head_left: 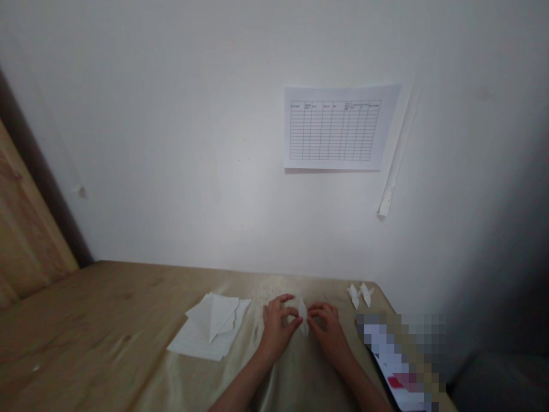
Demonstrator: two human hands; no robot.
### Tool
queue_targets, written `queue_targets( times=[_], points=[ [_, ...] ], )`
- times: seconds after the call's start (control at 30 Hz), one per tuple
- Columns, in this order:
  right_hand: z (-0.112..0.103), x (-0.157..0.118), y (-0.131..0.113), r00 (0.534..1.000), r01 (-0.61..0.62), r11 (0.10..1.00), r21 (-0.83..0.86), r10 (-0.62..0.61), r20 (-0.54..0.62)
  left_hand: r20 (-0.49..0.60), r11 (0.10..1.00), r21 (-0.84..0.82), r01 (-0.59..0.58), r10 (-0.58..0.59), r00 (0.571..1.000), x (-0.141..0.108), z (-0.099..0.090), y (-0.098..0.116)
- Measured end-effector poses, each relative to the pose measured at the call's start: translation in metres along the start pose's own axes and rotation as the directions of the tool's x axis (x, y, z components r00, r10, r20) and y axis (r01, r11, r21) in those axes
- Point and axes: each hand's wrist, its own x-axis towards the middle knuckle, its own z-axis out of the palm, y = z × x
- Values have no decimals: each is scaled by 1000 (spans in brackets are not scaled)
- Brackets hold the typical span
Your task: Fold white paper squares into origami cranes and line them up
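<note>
A small folded piece of white paper (302,309), narrow and pointed at its ends, stands between my two hands over the table. My left hand (278,320) pinches its left side between thumb and fingers. From the other side, the thumb and fingertips of my right hand (326,323) close on its right edge. To the left of my hands lies a loose stack of white paper sheets (193,340), with a folded pointed piece (217,315) on top. Two small folded paper figures (359,296) sit at the table's far right corner.
The table (115,320) has a brownish, shiny cover and meets a white wall. On the wall hangs a printed grid sheet (334,131), beside a peeling strip (388,200). A partly blurred phone or tablet (386,366) lies at the right edge. Wooden boarding (30,229) stands at left.
</note>
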Motion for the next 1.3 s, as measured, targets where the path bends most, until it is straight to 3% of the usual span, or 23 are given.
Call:
queue_targets(
  times=[0.33, 0.53, 1.0, 1.17, 1.3],
  points=[
    [0, -1, 1, 1000, -30, 999, -24, 30, 9, -22, 1000, 8, -22, 22, 1000, 0, 2, -5],
    [-5, 1, 3, 1000, -28, 998, 58, 28, -2, -8, 999, 45, 16, -15, 1000, 2, -2, 0],
    [-9, 4, -4, 995, -20, 998, 55, 14, 94, 7, 998, 44, 42, -42, 999, 1, -4, 2],
    [-10, 3, -6, 999, -47, 996, 72, 46, 10, -35, 999, 18, 46, -46, 998, 2, -5, 1],
    [-9, 3, -6, 995, -75, 994, 77, 80, -58, -58, 999, 29, -14, 15, 998, 1, -3, -2]
  ],
)
